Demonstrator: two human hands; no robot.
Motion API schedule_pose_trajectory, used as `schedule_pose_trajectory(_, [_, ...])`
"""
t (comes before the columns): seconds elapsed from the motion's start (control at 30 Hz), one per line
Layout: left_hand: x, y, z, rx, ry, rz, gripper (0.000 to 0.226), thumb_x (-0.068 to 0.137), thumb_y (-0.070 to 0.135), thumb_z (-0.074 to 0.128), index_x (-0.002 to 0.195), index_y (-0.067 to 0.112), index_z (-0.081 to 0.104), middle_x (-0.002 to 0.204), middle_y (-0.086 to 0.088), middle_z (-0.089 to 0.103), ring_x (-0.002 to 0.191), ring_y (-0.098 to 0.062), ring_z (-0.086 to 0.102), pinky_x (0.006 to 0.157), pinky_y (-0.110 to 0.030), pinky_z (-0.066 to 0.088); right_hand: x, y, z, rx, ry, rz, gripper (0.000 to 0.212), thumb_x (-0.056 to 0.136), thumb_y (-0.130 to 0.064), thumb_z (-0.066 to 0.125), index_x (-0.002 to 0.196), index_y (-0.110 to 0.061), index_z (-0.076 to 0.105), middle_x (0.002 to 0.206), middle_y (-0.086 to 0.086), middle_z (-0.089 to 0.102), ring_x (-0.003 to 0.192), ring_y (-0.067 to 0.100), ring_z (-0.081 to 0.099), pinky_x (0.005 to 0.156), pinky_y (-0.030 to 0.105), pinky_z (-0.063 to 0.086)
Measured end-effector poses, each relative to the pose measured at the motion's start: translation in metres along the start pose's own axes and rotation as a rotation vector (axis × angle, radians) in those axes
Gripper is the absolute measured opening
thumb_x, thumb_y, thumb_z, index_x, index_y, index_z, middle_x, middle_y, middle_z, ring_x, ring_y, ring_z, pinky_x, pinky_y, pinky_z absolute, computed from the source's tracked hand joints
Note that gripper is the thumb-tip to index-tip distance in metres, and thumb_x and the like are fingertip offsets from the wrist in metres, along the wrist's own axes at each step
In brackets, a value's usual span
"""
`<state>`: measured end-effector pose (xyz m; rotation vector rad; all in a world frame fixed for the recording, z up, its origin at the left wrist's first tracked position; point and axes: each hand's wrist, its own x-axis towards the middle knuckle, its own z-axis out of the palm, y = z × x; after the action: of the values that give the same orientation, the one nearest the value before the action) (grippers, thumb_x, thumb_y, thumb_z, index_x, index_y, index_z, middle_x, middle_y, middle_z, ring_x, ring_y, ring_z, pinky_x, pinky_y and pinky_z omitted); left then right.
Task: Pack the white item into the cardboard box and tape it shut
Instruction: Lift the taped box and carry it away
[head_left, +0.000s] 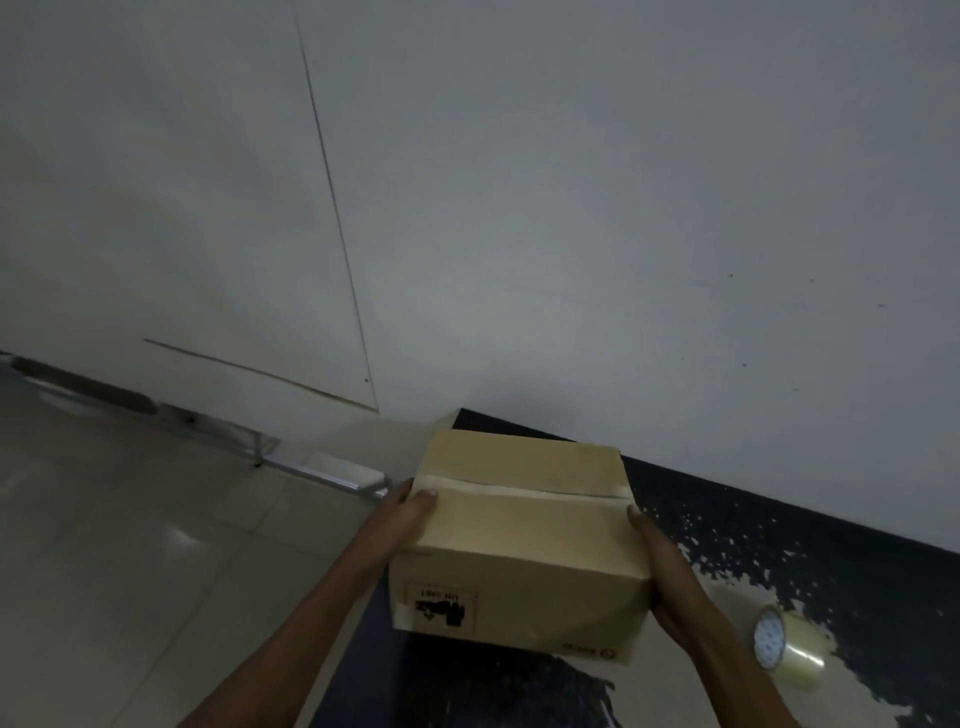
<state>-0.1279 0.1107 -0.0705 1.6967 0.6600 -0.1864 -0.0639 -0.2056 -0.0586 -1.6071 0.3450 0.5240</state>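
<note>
Both hands clamp the cardboard box (519, 540) from opposite sides; left hand (410, 519) presses the left face with the thumb hooked over the top edge near the tape; right hand (670, 577) cups the right face, fingers mostly hidden behind the box. Hands are well apart with the box between them; box sits on, or just above, the dark worn tabletop (779, 519), contact not clear from this angle.

Flaps are down and flat; a strip of clear tape (524, 491) runs along the centre seam from edge to edge and folds over both ends, so the top reads as sealed. White item is not visible anywhere; presumably inside the closed box, cannot confirm. Tape roll (784, 644) lies on its side on the tabletop near the right wrist, not touched by either hand.

Judgement: task looks nearly finished or finished; packing and top taping appear done. Possibly left: pressing the tape ends down, checking the bottom seam (hidden), setting the box in place. Printed label on the near face is upside down.
</note>
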Motion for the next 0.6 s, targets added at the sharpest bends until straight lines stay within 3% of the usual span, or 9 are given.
schedule_pose_trajectory(0.07, [-0.009,0.001,-0.010,-0.072,0.027,-0.007,0.027,0.097,0.039,0.051,0.120,0.031,0.060,0.108,-0.002,0.069,0.091,-0.021,0.068,0.065,-0.029,0.054,-0.003,-0.011,0.010,0.001,-0.053,-0.004,0.034,0.094,-0.050,0.051,0.118,-0.028,0.059,0.119,0.005,0.061,0.107,0.024,0.059,0.092,0.043,0.048])
schedule_pose_trajectory(0.2, [-0.022,0.003,-0.041,-0.145,0.056,0.017,0.028,0.096,0.037,0.051,0.119,0.028,0.064,0.110,-0.002,0.071,0.095,-0.022,0.069,0.069,-0.030,0.052,-0.008,-0.027,0.039,0.002,-0.121,-0.041,0.016,0.096,-0.040,0.052,0.105,-0.031,0.061,0.110,0.008,0.065,0.101,0.026,0.062,0.078,0.038,0.050])
schedule_pose_trajectory(0.47, [-0.029,-0.012,-0.120,-0.207,0.165,0.096,0.026,0.099,0.026,0.048,0.120,0.028,0.064,0.110,-0.003,0.071,0.100,-0.023,0.067,0.080,-0.036,0.055,-0.002,-0.036,0.126,-0.090,-0.197,-0.114,0.031,0.096,-0.037,0.049,0.126,-0.037,0.051,0.114,0.002,0.063,0.104,0.027,0.061,0.082,0.042,0.050])
schedule_pose_trajectory(0.6, [-0.027,-0.026,-0.182,-0.241,0.247,0.115,0.023,0.100,0.020,0.047,0.114,0.029,0.062,0.105,-0.002,0.070,0.096,-0.020,0.066,0.075,-0.031,0.051,-0.003,-0.041,0.200,-0.127,-0.231,-0.133,0.036,0.096,-0.037,0.048,0.132,-0.043,0.046,0.119,0.001,0.060,0.106,0.026,0.059,0.083,0.043,0.050])
